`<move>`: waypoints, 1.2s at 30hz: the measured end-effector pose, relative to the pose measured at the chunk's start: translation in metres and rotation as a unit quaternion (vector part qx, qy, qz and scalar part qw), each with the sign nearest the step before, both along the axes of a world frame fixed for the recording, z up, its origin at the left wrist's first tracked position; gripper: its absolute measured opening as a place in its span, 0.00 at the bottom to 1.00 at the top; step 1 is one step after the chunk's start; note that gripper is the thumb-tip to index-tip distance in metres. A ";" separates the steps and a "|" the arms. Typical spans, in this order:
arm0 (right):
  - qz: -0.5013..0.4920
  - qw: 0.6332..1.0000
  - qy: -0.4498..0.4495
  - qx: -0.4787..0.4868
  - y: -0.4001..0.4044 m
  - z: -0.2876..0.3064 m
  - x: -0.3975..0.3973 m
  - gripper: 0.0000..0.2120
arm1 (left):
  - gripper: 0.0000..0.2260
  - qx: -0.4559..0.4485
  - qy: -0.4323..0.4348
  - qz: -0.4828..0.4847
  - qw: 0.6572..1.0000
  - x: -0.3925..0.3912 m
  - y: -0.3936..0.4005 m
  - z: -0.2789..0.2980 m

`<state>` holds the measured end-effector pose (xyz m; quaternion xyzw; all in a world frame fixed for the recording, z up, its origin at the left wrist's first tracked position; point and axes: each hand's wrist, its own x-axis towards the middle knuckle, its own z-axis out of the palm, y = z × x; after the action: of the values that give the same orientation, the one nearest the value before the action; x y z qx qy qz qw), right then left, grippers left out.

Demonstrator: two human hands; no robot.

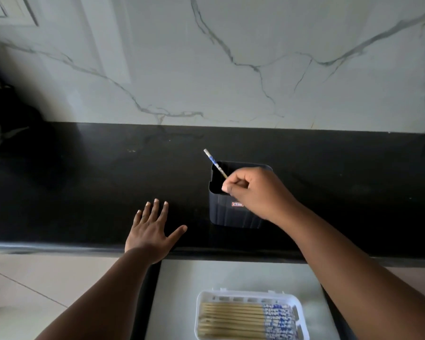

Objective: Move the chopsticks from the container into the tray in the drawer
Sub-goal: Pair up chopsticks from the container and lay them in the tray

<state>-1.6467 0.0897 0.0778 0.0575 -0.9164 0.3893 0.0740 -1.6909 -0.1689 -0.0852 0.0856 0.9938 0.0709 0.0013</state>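
A dark square container (231, 212) stands on the black countertop. My right hand (253, 190) is over its opening, fingers pinched on one chopstick (214, 161) whose blue-and-white end sticks up to the upper left. My left hand (152, 229) lies flat on the counter, fingers spread, left of the container and apart from it. Below the counter edge, an open drawer (182, 290) holds a white tray (206, 296) with several chopsticks (243, 320) lying side by side, patterned ends to the right.
The black countertop (84, 180) runs across the view, with a white marble backsplash (206, 57) behind it. Dark blurred objects (8, 114) sit at the far left. Pale cabinet fronts (35, 290) lie left of the drawer.
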 end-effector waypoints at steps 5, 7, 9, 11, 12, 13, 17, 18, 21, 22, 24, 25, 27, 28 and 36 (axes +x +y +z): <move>-0.075 0.982 -0.064 0.164 -0.004 0.001 -0.046 0.05 | 0.48 0.003 0.005 0.000 1.000 0.000 -0.001 -0.002; -0.083 0.966 -0.119 0.213 -0.008 -0.005 -0.057 0.07 | 0.47 0.006 0.009 0.000 1.000 0.000 -0.001 -0.003; -0.090 0.956 -0.149 0.236 -0.012 -0.011 -0.064 0.05 | 0.47 0.010 0.011 0.000 1.000 0.000 -0.001 -0.004; -0.094 0.950 -0.156 0.255 -0.014 -0.014 -0.068 0.03 | 0.47 0.010 0.014 0.000 1.000 0.000 -0.001 -0.004; -0.094 0.947 -0.158 0.263 -0.015 -0.014 -0.069 0.04 | 0.47 0.011 0.016 0.000 1.000 0.000 -0.001 -0.004; -0.092 0.946 -0.159 0.267 -0.014 -0.013 -0.070 0.04 | 0.47 0.013 0.017 -0.001 1.000 0.000 -0.001 -0.004; -0.095 0.962 -0.119 0.226 -0.007 -0.001 -0.066 0.08 | 0.47 0.020 0.026 0.002 0.999 0.000 0.000 -0.005; -0.095 0.971 -0.090 0.199 -0.004 0.006 -0.065 0.09 | 0.47 0.021 0.024 0.001 1.000 0.001 0.000 -0.004; -0.096 0.990 0.040 0.098 0.008 0.044 -0.055 0.08 | 0.47 0.019 0.017 0.001 1.000 0.001 -0.001 -0.005; -0.095 0.991 0.082 0.053 0.012 0.060 -0.050 0.06 | 0.47 0.020 0.014 0.002 1.000 0.001 -0.002 -0.004; -0.085 0.986 0.136 -0.048 0.019 0.094 -0.037 0.03 | 0.48 0.025 0.000 0.002 1.000 0.003 0.000 -0.001; -0.075 0.981 0.148 -0.096 0.022 0.108 -0.030 0.03 | 0.48 0.031 -0.013 0.004 0.999 0.004 0.001 0.002; -0.053 0.974 0.147 -0.167 0.026 0.127 -0.015 0.04 | 0.45 0.069 -0.033 0.012 0.997 0.004 0.003 0.016; -0.045 0.972 0.139 -0.185 0.026 0.133 -0.008 0.04 | 0.42 0.100 -0.017 0.009 0.995 0.004 0.005 0.028; -0.032 0.966 0.034 -0.253 0.011 0.125 0.026 0.01 | 0.21 0.074 0.435 -0.334 0.833 0.039 0.067 0.196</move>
<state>-1.6203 0.1004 0.2026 0.0203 -0.7863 0.6038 0.1297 -1.6514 -0.1022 0.1110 0.4345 0.7944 0.0946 -0.4137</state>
